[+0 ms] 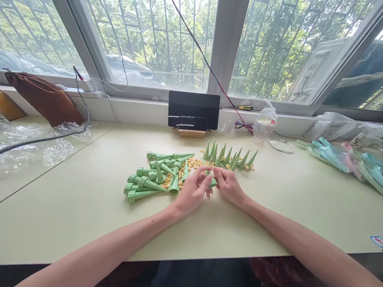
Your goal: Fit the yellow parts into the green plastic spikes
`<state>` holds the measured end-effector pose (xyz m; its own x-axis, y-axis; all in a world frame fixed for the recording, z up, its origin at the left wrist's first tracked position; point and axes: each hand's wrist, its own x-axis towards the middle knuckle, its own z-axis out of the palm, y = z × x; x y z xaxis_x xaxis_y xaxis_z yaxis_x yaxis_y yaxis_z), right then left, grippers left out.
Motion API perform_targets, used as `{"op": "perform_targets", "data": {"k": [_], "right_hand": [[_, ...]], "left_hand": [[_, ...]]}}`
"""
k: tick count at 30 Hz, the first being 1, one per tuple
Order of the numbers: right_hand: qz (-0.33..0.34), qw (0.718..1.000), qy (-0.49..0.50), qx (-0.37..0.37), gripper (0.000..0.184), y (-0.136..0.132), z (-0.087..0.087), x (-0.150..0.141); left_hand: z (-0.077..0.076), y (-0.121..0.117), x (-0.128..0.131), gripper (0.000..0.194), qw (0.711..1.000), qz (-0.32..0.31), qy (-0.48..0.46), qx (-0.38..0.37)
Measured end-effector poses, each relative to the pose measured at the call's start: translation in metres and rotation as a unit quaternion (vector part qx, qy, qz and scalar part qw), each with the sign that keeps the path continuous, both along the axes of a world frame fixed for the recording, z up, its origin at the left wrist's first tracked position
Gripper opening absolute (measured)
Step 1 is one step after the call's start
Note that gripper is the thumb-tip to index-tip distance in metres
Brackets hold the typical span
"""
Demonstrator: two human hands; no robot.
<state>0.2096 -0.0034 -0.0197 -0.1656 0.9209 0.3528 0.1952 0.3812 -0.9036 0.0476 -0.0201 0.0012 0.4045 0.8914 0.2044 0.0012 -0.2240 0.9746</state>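
My left hand is closed around a green plastic watering spike, whose round open end shows below the fingers. Against the side of that spike my right hand has its thumb and fingertips pinched together; a small yellowish piece seems to be between them, mostly hidden. Left of the hands lies a pile of green spikes, some with ribbed caps. Small yellow plastic valves are heaped behind my left hand. Beyond my right hand, several green spikes stand point up in a group, with yellow valves at their bases.
A black tablet leans on a stand at the back. Clear plastic wrapping and a brown drawstring bag lie left. A knotted plastic bag, a white cable and pastel strips are on the right.
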Motion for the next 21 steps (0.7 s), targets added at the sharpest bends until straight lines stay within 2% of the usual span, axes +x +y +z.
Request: {"op": "perform_targets", "data": {"k": [5,11,21], "right_hand": [[-0.001,1.0,-0.017,-0.01,0.049,0.001,0.002,0.0],[0.013,0.999,-0.025,-0.027,0.05,0.003,0.002,0.001],[0.041,0.997,-0.016,-0.064,0.051,0.006,0.0,0.002]], "left_hand": [[-0.006,0.0,-0.002,0.036,0.998,0.009,0.042,0.046],[-0.01,0.0,-0.003,0.051,0.979,0.044,0.145,0.137],[-0.013,0.001,-0.008,0.057,0.957,0.029,0.199,0.209]]}}
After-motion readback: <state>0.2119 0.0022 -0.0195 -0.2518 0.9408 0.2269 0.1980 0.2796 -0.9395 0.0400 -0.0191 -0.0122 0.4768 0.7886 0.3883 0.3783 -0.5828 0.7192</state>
